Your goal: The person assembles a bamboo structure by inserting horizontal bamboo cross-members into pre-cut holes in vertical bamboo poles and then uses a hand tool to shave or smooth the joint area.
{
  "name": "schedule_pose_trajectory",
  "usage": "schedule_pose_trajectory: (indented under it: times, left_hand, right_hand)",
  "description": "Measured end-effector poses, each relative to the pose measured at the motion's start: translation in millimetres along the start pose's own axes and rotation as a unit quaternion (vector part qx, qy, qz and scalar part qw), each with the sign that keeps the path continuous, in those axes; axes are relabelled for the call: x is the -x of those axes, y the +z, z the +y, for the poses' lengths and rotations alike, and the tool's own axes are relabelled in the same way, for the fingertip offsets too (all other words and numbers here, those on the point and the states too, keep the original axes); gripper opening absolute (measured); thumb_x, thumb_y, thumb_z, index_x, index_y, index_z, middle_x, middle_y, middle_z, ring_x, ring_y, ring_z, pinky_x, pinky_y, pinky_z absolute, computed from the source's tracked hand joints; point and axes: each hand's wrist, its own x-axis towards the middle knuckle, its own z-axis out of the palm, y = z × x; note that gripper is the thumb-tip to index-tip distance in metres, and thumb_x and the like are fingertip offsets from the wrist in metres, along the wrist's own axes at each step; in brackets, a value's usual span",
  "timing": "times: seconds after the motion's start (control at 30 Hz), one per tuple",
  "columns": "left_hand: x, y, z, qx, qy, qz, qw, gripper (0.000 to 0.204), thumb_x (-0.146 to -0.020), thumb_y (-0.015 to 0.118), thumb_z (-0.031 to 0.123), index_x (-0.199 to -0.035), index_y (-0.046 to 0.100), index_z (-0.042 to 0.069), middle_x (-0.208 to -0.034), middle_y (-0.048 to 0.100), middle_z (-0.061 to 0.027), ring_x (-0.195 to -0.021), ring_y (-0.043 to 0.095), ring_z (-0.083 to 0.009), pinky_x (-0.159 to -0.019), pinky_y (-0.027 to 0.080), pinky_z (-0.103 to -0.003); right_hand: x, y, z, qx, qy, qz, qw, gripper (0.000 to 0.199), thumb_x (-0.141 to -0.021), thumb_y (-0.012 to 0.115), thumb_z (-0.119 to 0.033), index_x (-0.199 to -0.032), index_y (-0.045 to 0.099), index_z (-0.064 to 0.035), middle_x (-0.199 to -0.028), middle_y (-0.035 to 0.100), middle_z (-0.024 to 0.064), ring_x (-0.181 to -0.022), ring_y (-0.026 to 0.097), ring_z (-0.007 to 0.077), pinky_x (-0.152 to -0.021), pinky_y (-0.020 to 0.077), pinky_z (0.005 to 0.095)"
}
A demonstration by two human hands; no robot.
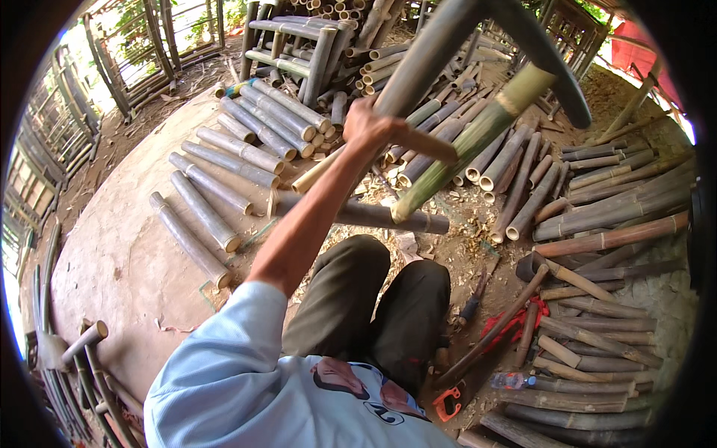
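My left hand is raised in front of me, its fingers wrapped round a dark pole of a joined bamboo frame. A paler green bamboo piece of that frame slants down toward the ground, and a dark curved piece crosses at the top. A short thin peg-like piece sticks out beside my fist. Below it, a dark bamboo length lies across the ground before my knees. My right hand is not in view.
Cut bamboo lengths lie in rows at the left, with stacks at the right. A bamboo stool-like frame stands at the back. Near my right side are an orange-handled saw, a plastic bottle, a red cloth and a dark-handled blade.
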Motion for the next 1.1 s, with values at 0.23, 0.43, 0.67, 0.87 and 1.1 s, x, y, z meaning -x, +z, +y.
schedule_pose_trajectory:
  times: [0.23,0.43,0.67,0.87,1.1]
  left_hand:
    - [-49,-9,138,-0.197,0.214,-0.057,0.955,0.047,-0.048,0.088,0.038,-0.087,0.080,0.013,-0.081,0.075,-0.0077,-0.079,0.074,-0.0254,-0.073,0.056,-0.038]
    - [-42,6,127,-0.363,0.241,-0.099,0.895,0.044,-0.049,0.085,0.030,-0.089,0.077,0.013,-0.090,0.076,-0.0106,-0.086,0.074,-0.0282,-0.076,0.057,-0.041]
    - [-23,13,47,-0.426,0.226,-0.247,0.841,0.052,-0.053,0.086,0.026,-0.101,0.073,0.012,-0.093,0.075,-0.0134,-0.092,0.073,-0.0322,-0.078,0.058,-0.044]
    - [1,48,12,-0.449,0.241,-0.251,0.823,0.046,-0.062,0.080,0.025,-0.105,0.072,0.011,-0.096,0.075,-0.0127,-0.094,0.073,-0.0333,-0.082,0.058,-0.043]
    - [-5,-8,55,-0.402,0.389,-0.058,0.827,0.081,-0.073,0.084,0.058,-0.138,0.061,0.015,-0.141,0.057,-0.0173,-0.127,0.058,-0.0327,-0.104,0.049,-0.049]
  right_hand:
    - [-5,3,6,0.022,-0.004,-0.034,0.999,0.062,-0.085,0.070,-0.023,-0.138,0.052,0.0026,-0.128,0.061,0.0256,-0.121,0.059,0.0400,-0.104,0.0446,0.0462]
    - [-7,10,25,0.059,0.002,-0.074,0.996,0.060,-0.086,0.070,-0.024,-0.137,0.053,0.0029,-0.127,0.062,0.0264,-0.121,0.059,0.0414,-0.103,0.0448,0.0470]
    - [-32,20,77,0.196,-0.081,-0.167,0.963,0.058,-0.088,0.069,-0.025,-0.136,0.054,0.0032,-0.126,0.062,0.0273,-0.121,0.058,0.0432,-0.103,0.0450,0.0478]
    - [-47,-12,-59,0.144,-0.154,0.009,0.978,0.054,-0.091,0.066,-0.039,-0.125,0.058,0.0023,-0.116,0.064,0.0280,-0.109,0.062,0.0450,-0.092,0.0486,0.0522]
    - [-124,-121,-272,-0.066,-0.319,0.214,0.921,0.055,-0.101,0.060,-0.037,-0.138,0.053,0.0027,-0.122,0.060,0.0244,-0.116,0.058,0.0372,-0.096,0.0465,0.0458]
